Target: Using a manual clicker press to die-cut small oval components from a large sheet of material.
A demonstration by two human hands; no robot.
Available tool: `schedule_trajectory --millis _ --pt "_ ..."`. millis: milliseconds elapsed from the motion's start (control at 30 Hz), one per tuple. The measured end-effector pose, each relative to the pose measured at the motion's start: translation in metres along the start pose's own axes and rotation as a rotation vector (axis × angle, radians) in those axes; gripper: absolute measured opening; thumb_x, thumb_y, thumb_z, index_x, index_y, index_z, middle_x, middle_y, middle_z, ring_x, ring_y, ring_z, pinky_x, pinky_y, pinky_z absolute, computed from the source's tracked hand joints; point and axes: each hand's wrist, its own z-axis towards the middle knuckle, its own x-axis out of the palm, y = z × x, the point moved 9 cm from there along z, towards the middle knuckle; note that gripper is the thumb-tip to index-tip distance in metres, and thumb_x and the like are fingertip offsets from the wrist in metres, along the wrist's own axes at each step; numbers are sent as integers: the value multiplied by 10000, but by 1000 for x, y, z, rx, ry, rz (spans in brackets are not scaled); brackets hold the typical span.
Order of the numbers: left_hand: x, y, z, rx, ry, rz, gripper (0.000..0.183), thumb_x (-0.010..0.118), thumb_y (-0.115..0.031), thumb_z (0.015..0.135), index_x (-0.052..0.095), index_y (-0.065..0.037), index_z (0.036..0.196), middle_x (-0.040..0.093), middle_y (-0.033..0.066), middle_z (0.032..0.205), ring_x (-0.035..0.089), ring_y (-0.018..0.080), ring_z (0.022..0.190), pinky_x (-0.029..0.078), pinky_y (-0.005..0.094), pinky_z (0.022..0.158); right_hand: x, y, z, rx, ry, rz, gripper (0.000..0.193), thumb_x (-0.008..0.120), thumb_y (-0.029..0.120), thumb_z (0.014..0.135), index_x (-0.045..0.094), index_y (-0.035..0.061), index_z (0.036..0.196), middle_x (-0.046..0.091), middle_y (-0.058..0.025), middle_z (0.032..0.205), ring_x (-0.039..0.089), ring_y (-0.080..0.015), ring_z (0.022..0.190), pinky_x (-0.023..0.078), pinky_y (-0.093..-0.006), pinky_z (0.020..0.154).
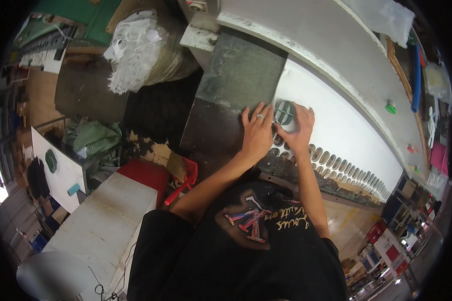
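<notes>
A small oval cutting die (284, 113), grey-green with crossing bars, lies on a white sheet (331, 120) near the sheet's left end. My right hand (300, 131) grips it from the right, thumb at its near side and fingers along its far side. My left hand (257, 131), with a ring on one finger, lies with fingers stretched out over the sheet's left edge. Its index finger is against or very near the die's left side. Oval holes (336, 164) run in a row along the sheet's near edge.
A dark worn board (241, 70) extends left of the sheet. Behind the sheet stands a large grey machine beam (306, 27) with a green button (390, 107). A bag of white perforated scraps (138, 47) is at far left. A red dustpan (188, 173) is left of my arm.
</notes>
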Motion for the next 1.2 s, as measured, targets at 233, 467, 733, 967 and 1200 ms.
schedule_trajectory --millis 233,467,733,967,1200 --pt "-20 0 8 28 -10 -100 554 621 -60 928 521 -7 1470 661 215 1332 540 365 1370 260 564 1203 3 -10 -5 -8 10 -39 801 930 270 616 661 82 1347 706 -102 1210 610 -308 1218 296 -568 1206" --pt "-11 12 13 163 102 -252 541 661 -79 920 555 -24 1448 679 196 1314 589 329 1326 326 522 1188 0 -6 -2 23 2 -12 786 930 327 621 686 96 1332 715 -94 1195 626 -289 1202 302 -572 1202" --pt "-12 10 17 201 169 -220 542 660 -122 949 539 -10 1465 645 204 1376 561 347 1360 296 506 1205 -5 -2 1 18 4 27 805 918 344 653 647 90 1367 694 -116 1252 605 -316 1230 291 -569 1218" --pt "-46 -13 11 141 -60 -175 465 766 -174 900 654 -29 1328 681 191 1268 633 327 1222 455 474 1078 -40 -7 13 21 -17 211 921 926 242 705 494 65 1499 631 -152 1391 538 -343 1352 361 -487 1198" --pt "35 -53 -5 258 634 -207 415 850 -152 803 726 -42 1183 680 186 1153 630 375 1114 503 432 991 -118 -63 40 161 -151 259 255 894 237 808 756 32 867 734 -75 844 655 -158 746 520 -294 691"
